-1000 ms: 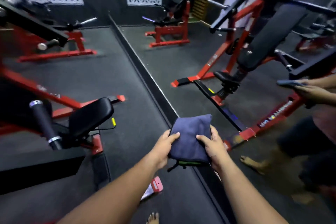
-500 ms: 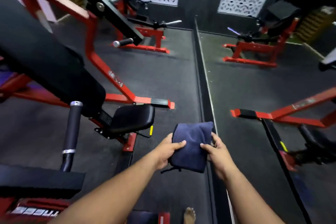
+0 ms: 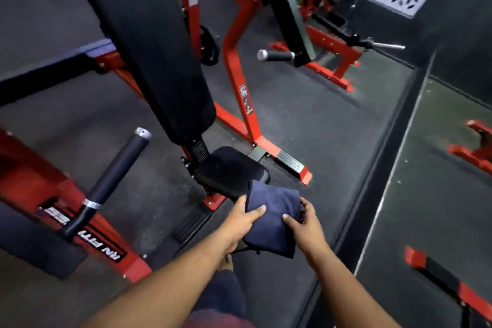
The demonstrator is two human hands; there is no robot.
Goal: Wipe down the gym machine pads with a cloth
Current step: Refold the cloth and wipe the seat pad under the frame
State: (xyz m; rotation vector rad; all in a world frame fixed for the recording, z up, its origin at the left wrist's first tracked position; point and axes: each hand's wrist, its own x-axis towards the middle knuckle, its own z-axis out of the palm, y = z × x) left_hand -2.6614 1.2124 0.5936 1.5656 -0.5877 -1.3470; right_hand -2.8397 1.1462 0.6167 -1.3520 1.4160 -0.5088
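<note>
A folded dark blue cloth (image 3: 274, 217) is held between both hands in the lower middle of the head view. My left hand (image 3: 239, 224) grips its left edge with the thumb on top. My right hand (image 3: 306, 226) grips the right edge. Just beyond the cloth is the small black seat pad (image 3: 229, 170) of a red-framed machine; the cloth's far edge overlaps the pad's near corner. A long black back pad (image 3: 149, 42) slopes up from the seat toward the upper left.
A black foam handle (image 3: 111, 181) with a metal cap juts up at the left. The red frame leg (image 3: 239, 80) and foot (image 3: 290, 162) stand behind the seat. A wall mirror (image 3: 439, 194) runs along the right, reflecting red frames. A second handle (image 3: 277, 55) sticks out higher up.
The view has swung left and closer to the machine. The seat pad and back pad now fill the middle. Both hands still hold the cloth, now at the seat pad's edge.
</note>
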